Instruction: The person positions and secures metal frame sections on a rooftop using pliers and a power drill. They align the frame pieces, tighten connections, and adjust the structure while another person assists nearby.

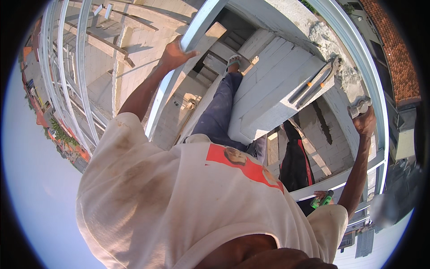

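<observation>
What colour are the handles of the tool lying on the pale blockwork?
The handles are dark with orange bands; head view shows them best.

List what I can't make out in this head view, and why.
In the head view:
Left hand: fingertips hidden behind the pale metal beam.
Green tool: lower end apparently covered by the white sleeve.
Dark grey shape near the right rim: too blurred to identify.
Distant buildings at left: too small for detail.

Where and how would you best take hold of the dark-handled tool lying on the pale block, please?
I'd probably grip both handles around their middles, the right hand coming from the body side: they lie side by side and point toward the person, while the metal head points away.
</observation>
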A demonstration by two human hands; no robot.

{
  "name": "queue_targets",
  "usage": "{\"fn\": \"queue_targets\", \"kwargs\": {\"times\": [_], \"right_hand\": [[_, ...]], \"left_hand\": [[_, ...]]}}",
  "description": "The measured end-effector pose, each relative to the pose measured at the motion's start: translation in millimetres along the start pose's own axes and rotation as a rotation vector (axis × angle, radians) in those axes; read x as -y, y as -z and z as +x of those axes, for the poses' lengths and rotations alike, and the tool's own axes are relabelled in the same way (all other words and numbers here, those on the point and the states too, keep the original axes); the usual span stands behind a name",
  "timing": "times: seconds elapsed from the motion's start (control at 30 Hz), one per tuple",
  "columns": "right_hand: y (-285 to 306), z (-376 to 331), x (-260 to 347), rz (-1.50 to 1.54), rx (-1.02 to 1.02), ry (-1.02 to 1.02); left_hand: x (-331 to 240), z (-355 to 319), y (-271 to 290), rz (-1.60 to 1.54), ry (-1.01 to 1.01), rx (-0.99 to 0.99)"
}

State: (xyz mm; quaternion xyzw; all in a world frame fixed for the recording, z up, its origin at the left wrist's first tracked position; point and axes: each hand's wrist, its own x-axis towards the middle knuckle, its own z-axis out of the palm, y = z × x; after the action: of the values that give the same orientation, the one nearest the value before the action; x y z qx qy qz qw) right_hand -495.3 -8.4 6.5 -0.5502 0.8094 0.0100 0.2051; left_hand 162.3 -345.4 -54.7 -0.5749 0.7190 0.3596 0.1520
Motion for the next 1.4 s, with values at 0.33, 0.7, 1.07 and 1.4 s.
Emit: {"fn": "queue_targets", "kwargs": {"times": [0.33, 0.7, 1.07, 1.4], "right_hand": [[4, -2, 7, -0.018, -0.051, -0.010], [-2, -14, -10, 0.010, 0.048, -0.120], [-2, -18, -2, 0.023, 0.019, -0.146], [-17, -46, 6, 0.031, -0.021, -0.266]], "left_hand": [[-6, 0, -15, -0.140, 0.055, -0.092], [12, 3, -21, -0.290, 0.073, -0.037], [-58, 49, -4, -0.417, -0.007, -0.078], [-116, 120, 17, -0.393, 0.028, 0.084]]}}
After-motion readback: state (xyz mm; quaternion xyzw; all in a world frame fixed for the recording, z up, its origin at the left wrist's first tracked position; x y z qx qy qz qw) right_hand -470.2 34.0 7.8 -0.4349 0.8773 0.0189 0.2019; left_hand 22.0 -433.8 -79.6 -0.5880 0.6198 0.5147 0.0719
